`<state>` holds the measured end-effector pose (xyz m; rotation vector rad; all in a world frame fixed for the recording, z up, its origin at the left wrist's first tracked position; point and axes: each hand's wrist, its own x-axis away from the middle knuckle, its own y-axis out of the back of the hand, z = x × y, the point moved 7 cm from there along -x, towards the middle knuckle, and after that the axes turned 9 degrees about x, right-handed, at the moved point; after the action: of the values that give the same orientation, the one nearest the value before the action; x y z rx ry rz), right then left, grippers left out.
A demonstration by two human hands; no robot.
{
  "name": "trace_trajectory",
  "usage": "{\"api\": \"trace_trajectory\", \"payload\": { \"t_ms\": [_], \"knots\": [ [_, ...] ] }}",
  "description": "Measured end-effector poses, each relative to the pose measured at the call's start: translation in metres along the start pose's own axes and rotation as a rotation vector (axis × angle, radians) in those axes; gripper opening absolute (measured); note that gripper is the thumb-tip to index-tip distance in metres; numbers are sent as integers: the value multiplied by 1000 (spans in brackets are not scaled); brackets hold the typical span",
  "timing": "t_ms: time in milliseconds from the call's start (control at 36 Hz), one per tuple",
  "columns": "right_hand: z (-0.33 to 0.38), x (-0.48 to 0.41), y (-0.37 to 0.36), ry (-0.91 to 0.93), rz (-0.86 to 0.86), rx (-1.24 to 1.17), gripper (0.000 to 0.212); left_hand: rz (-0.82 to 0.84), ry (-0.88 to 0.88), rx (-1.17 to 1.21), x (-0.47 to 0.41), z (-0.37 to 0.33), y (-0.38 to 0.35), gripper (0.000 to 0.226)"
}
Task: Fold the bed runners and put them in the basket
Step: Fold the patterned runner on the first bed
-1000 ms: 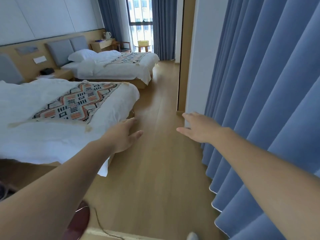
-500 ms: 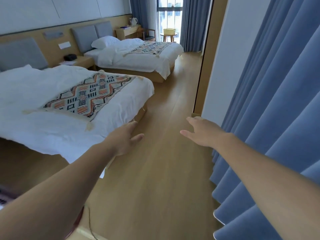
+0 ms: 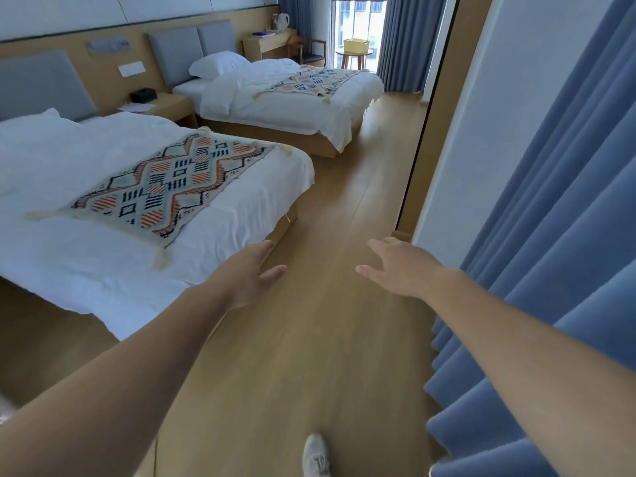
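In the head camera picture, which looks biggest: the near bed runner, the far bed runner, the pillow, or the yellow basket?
1. Near bed runner, though it is closest to the camera.
2. Far bed runner.
3. Pillow.
4. Yellow basket.

The runners may really match in size.

The near bed [image 3: 103, 270] runs off the left edge, so its head end and pillow go unseen. Both forearms are cut by the bottom edge. A shoe [image 3: 316, 454] shows only its front at the bottom edge, slightly blurred. The far basket [image 3: 356, 45] is too small to show any contents. Papers on the nightstand [image 3: 165, 105] are unreadable. The curtain [image 3: 568, 235] leaves the right edge.
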<state>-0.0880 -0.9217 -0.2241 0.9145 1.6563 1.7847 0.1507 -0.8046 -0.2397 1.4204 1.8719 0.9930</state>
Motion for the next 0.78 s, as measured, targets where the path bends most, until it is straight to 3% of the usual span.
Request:
{"api": "trace_trajectory", "payload": {
  "t_ms": [389, 778],
  "knots": [
    [-66, -200, 18, 22, 23, 22, 68, 33, 46, -7, -213, 18, 6, 69],
    [-145, -406, 26, 187, 37, 50, 59, -44, 267, 57, -371, 32, -24, 67]
  ]
}}
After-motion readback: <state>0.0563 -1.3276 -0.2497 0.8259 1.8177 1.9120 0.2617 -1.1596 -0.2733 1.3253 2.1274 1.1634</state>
